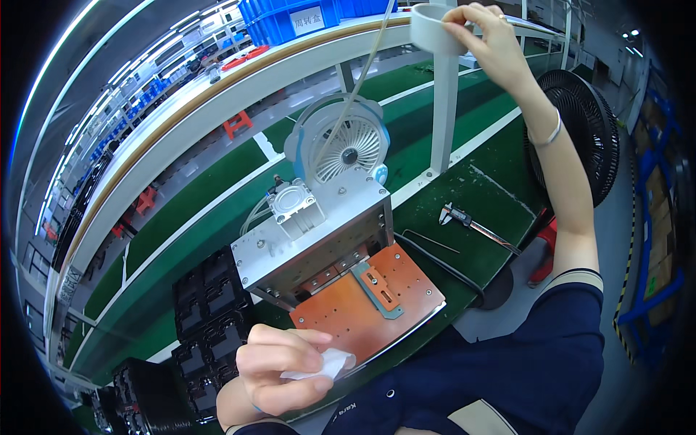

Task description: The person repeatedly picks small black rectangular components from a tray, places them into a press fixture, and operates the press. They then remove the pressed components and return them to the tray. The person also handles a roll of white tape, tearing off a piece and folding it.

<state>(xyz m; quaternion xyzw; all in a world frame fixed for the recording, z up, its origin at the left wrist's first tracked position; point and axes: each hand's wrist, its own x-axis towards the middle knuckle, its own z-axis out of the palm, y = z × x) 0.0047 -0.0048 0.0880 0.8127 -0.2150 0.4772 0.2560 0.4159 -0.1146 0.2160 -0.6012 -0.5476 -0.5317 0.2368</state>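
My left hand (283,370) is closed, pinching a crumpled white piece of thin sheet (330,365) between thumb and fingers, over the near edge of an orange base plate (326,319). Raised at the upper right, my right hand (489,40) grips the rim of a white, cup-like cylinder (431,32) in front of a white post. The plate belongs to a metal press fixture (312,232) with a pneumatic cylinder (296,206) on top. A slotted orange and green block (377,286) lies on the plate.
A small white fan (348,148) stands behind the fixture. Calipers (478,228) and a hex key (431,241) lie on the green bench at right. Black trays (210,297) are stacked at left. Blue bins (290,18) sit on the upper shelf; a black fan (580,138) stands right.
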